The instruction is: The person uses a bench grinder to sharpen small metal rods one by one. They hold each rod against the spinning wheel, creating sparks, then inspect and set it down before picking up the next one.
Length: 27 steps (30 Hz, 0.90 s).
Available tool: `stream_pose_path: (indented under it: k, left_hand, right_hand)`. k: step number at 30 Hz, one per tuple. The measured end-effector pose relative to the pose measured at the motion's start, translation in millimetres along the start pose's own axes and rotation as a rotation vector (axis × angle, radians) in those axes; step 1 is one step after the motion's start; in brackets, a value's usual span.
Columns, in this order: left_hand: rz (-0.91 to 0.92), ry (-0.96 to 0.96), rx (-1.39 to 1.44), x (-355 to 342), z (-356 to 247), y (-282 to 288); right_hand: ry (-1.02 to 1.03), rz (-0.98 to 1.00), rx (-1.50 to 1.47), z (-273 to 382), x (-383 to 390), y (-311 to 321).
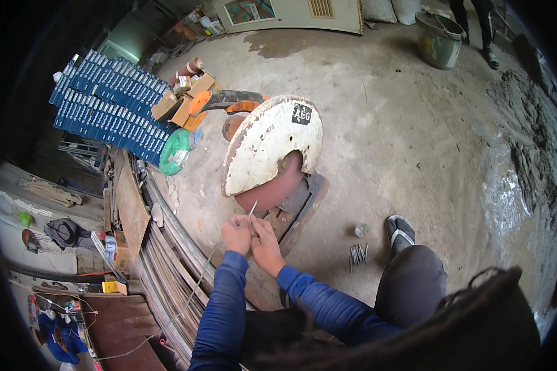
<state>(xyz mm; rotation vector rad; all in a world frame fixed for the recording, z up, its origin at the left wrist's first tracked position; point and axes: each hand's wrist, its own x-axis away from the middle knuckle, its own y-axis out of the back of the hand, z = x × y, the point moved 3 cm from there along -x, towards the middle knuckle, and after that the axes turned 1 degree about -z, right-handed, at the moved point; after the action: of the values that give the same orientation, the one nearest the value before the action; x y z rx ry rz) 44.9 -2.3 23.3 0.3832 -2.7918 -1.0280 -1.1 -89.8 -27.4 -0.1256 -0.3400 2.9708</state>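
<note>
A cut-off saw with a white, chipped blade guard [266, 145] and an orange-and-black handle [229, 101] stands on the floor ahead of me. Its reddish-brown disc [272, 188] shows below the guard, its surface looking smeared. My left hand [235, 235] and my right hand [266, 248] are together just below the disc, fingers closed on a thin metal rod [253, 208]. The rod's upper end points up at the disc's lower edge; whether they touch I cannot tell. The rod's lower part is hidden in my fingers.
Several metal rods [358, 255] lie by a small clear cup [361, 230], near my sandalled foot [401, 234]. Long pipes [173, 260] run along the left. Stacked blue boxes [114, 105] and a green coil [175, 151] stand beyond. A bucket [439, 43] and another person's legs [476, 25] are far right.
</note>
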Motion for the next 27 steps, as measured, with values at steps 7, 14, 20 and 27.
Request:
stream_pose_path:
  k: [7,14,20,27]
  left_hand:
    - [0.000,0.045,0.039,-4,10,-1]
    - [-0.006,0.083,0.137,-7,15,-2]
    - [0.012,0.113,0.184,-8,16,-1]
    - [0.031,0.088,0.250,-9,17,-3]
  right_hand:
    - [0.039,-0.017,-0.040,0,-1,-2]
    - [0.016,-0.010,-0.058,-2,-2,-5]
    - [-0.049,0.040,-0.081,-8,-3,-8]
    - [-0.058,0.022,-0.137,-11,-5,-10]
